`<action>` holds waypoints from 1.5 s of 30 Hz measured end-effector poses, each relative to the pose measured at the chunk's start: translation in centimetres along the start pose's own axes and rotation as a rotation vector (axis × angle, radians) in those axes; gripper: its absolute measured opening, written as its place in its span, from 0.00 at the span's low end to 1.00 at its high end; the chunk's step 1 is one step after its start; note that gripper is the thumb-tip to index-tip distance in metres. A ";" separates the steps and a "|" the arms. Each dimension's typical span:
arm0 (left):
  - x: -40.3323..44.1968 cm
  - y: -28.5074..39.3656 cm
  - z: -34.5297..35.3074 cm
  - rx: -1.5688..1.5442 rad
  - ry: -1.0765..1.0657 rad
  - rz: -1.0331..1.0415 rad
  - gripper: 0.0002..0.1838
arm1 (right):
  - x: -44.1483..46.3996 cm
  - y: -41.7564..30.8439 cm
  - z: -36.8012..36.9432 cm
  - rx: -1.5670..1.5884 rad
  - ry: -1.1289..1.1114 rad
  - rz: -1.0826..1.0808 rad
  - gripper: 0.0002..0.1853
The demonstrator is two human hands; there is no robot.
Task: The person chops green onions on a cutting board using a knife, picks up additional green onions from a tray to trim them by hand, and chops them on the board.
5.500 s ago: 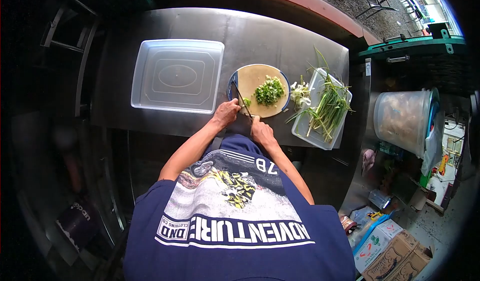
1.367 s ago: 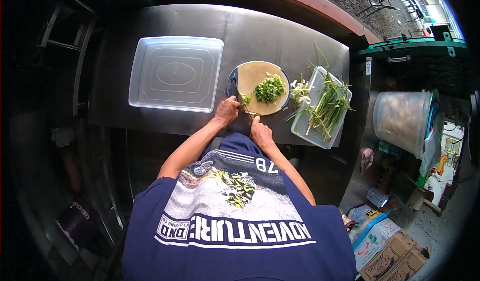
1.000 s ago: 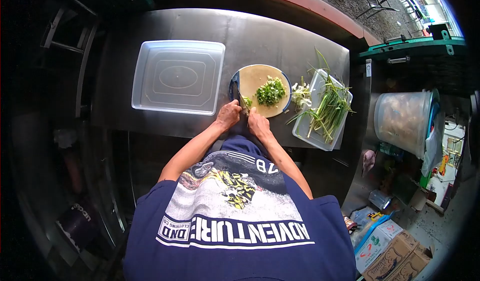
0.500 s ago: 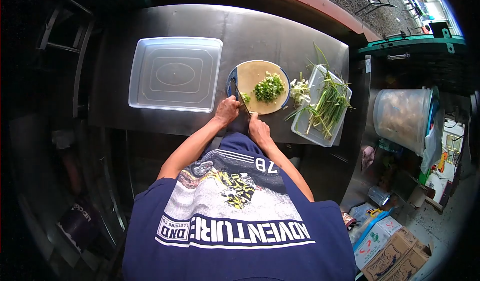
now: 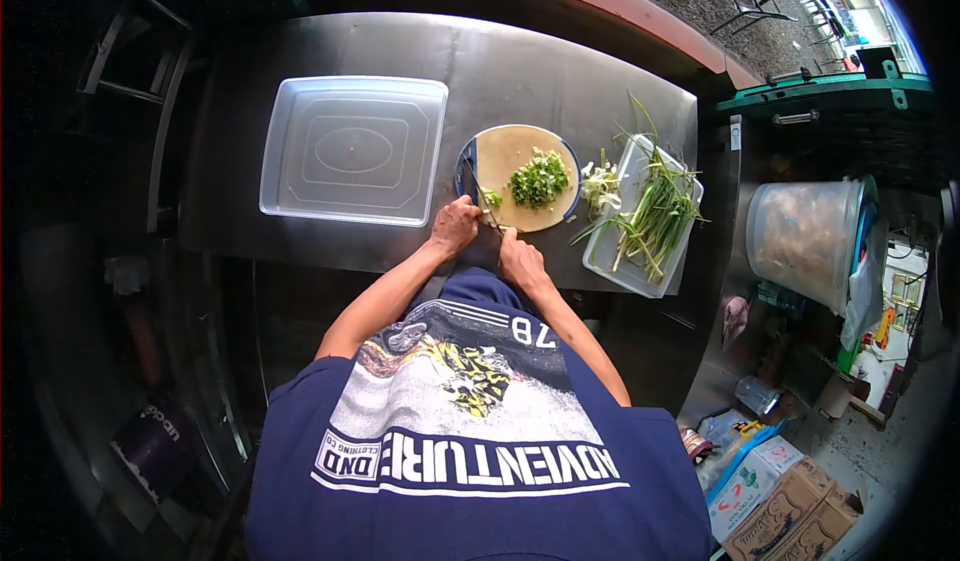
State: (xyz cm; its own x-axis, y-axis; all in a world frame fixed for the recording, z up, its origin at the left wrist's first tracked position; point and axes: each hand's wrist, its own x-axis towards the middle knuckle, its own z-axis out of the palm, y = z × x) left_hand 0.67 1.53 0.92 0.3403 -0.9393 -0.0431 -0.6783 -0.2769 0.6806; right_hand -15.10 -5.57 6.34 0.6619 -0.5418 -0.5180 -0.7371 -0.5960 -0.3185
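"How does the grip stand, from the left?"

"The left grip (image 5: 457, 224) is curled down at the near-left edge of the cutting board (image 5: 512, 145); I can't tell what it pins, because the hand covers it. The right grip (image 5: 521, 260) looks closed around the near end of a knife (image 5: 480, 187), its blade slanting away to the left, past the left grip."

"And the step in hand?"

"Chopping green onion, I'd judge. A small heap of cut green (image 5: 491, 198) lies beside the blade, a bigger chopped pile (image 5: 539, 178) farther right on the board."

"What would another stroke call for?"

"Left fingertips tucked back from the edge, to my mind, and a level blade."

"The tabletop (image 5: 510, 73)?"

"Bare-looking metal, with a translucent container (image 5: 352, 173) left of the board. Right of it, pale trimmings (image 5: 600, 187) lie just beside a tray (image 5: 604, 261) of long green onions (image 5: 660, 216), some hanging over its rim."

"The room?"

"Dark at left; at right a large tub (image 5: 803, 231) and, lower down, cardboard boxes (image 5: 785, 521)."
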 end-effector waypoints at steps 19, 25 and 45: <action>0.1 0.2 -0.3 -0.071 0.023 -0.077 0.06 | -0.1 1.1 1.3 0.042 0.036 -0.003 0.13; 0.0 0.2 -0.3 -0.073 0.025 -0.069 0.06 | 0.1 3.7 2.3 0.085 0.127 0.053 0.12; 0.1 -0.2 0.0 -0.014 0.152 -0.006 0.04 | -2.2 3.8 2.3 0.156 0.095 -0.088 0.13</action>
State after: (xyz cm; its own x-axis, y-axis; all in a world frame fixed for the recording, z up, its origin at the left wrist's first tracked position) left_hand 0.78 1.50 0.77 0.4396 -0.8960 0.0631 -0.6671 -0.2786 0.6909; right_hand -19.63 -5.29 4.46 0.7293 -0.5496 -0.4075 -0.6829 -0.5485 -0.4825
